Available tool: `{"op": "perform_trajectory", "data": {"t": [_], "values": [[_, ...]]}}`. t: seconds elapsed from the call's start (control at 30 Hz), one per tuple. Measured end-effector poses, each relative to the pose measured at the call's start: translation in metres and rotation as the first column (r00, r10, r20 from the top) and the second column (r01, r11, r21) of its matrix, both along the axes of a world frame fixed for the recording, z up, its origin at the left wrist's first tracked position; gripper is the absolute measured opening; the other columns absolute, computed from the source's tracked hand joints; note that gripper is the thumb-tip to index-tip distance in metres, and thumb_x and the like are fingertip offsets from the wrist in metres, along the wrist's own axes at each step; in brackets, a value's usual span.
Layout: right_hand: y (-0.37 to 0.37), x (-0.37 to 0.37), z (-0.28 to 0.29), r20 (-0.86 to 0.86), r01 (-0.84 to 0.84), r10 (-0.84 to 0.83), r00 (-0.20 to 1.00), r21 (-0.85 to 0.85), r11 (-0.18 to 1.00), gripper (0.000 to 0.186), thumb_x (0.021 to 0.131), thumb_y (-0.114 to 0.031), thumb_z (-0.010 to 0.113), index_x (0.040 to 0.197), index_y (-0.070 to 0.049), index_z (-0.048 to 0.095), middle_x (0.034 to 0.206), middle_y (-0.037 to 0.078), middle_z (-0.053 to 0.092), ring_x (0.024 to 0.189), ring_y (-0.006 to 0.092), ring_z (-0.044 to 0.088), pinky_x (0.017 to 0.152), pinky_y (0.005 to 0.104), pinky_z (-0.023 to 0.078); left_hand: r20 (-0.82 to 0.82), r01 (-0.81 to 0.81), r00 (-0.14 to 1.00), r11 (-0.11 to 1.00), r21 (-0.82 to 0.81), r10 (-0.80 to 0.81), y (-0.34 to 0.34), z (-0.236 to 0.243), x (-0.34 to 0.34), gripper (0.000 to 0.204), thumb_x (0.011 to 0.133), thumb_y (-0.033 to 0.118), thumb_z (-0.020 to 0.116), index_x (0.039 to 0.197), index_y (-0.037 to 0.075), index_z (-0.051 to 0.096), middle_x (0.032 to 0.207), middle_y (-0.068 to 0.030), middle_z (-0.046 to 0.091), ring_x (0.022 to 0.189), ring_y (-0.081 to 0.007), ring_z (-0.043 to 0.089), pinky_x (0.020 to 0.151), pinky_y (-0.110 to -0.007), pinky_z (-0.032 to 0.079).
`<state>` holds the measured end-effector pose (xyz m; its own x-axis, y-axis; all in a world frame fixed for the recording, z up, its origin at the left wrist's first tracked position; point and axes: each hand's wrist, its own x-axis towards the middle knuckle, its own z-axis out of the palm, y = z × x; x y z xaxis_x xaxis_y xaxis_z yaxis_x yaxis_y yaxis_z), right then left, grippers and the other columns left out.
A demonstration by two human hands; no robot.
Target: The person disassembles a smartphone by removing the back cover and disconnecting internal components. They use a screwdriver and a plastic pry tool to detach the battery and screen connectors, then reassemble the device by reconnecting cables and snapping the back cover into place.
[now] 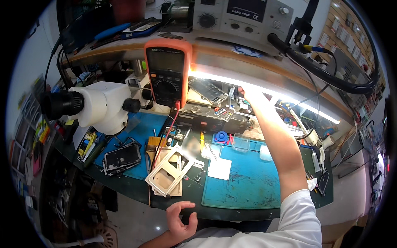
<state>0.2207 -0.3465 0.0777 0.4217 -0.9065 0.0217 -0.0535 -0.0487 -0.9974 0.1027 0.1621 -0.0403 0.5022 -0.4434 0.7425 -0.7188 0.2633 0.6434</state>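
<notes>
My right arm stretches far forward under the shelf. My right hand (242,91) is small and washed out by the lamp there, beside small dark items at the back of the bench; its fingers do not show clearly. Close to it lies an opened phone (208,91). My left hand (180,221) hovers in front of the bench's near edge, thumb and index finger curved apart, holding nothing. Nearest to it are stacked beige phone-shaped trays (170,171). A white square sheet (219,168) lies on the blue work mat (244,190).
An orange multimeter (167,72) stands against the shelf edge, its red lead hanging down. At left is a white microscope (101,105) above a disassembled phone (122,158). Clear plastic boxes (240,142) sit behind the mat. A grey soldering station (244,18) rests on the shelf.
</notes>
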Motion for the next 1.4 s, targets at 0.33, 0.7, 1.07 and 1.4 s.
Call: {"op": "perform_trajectory", "data": {"t": [0.33, 0.7, 1.07, 1.4], "values": [[-0.001, 0.019, -0.014, -0.179, -0.059, 0.036, 0.983, -0.128, 0.99, 0.021, 0.097, -0.026, 0.077, 0.104, -0.008, 0.069, 0.076, 0.002, 0.061, 0.06, 0.0077, 0.053, 0.048, 0.0224, 0.042, 0.246, -0.215, 0.946, 0.977, -0.007, 0.21, 0.037, -0.01, 0.026, 0.061, 0.083, -0.008, 0.066, 0.14, -0.001, 0.045, 0.109, -0.0147, 0.065, 0.088, -0.0286, 0.069, 0.09, -0.05, 0.056], [0.006, 0.011, 0.004, 0.128, -0.13, 0.115, 0.985, 0.117, 0.985, 0.015, 0.101, -0.021, 0.072, 0.111, -0.011, 0.068, 0.097, 0.002, 0.072, 0.08, 0.0124, 0.067, 0.069, 0.029, 0.063, -0.023, -0.008, 1.0, 1.0, 0.012, 0.008, 0.011, 0.048, 0.047, 0.061, 0.096, 0.003, 0.064, 0.15, -0.004, 0.037, 0.122, -0.0203, 0.06, 0.111, -0.0286, 0.061, 0.102, -0.043, 0.052], [0.155, -0.146, 0.022, 0.265, -0.521, 0.458, 0.849, 0.268, 0.811, 0.024, 0.1, -0.01, 0.069, 0.122, -0.001, 0.067, 0.112, 0.008, 0.07, 0.095, 0.0178, 0.072, 0.088, 0.0315, 0.06, -0.863, 0.414, 0.057, 0.799, -0.436, -0.501, -0.139, 0.125, 0.063, 0.068, 0.112, 0.035, 0.056, 0.158, -0.007, 0.029, 0.154, -0.0234, 0.046, 0.141, -0.0325, 0.052, 0.119, -0.046, 0.046], [0.101, -0.116, 0.036, -0.269, -0.359, 0.278, 0.922, -0.323, 0.876, 0.031, 0.099, -0.034, 0.072, 0.102, -0.003, 0.073, 0.082, 0.005, 0.071, 0.066, 0.0113, 0.063, 0.063, 0.0274, 0.053, -0.918, 0.381, 0.134, 0.875, -0.3, -0.373, -0.124, 0.088, 0.034, 0.022, 0.111, 0.019, 0.054, 0.126, 0.004, 0.061, 0.119, -0.0079, 0.07, 0.106, -0.0167, 0.071, 0.093, -0.041, 0.063]]}}
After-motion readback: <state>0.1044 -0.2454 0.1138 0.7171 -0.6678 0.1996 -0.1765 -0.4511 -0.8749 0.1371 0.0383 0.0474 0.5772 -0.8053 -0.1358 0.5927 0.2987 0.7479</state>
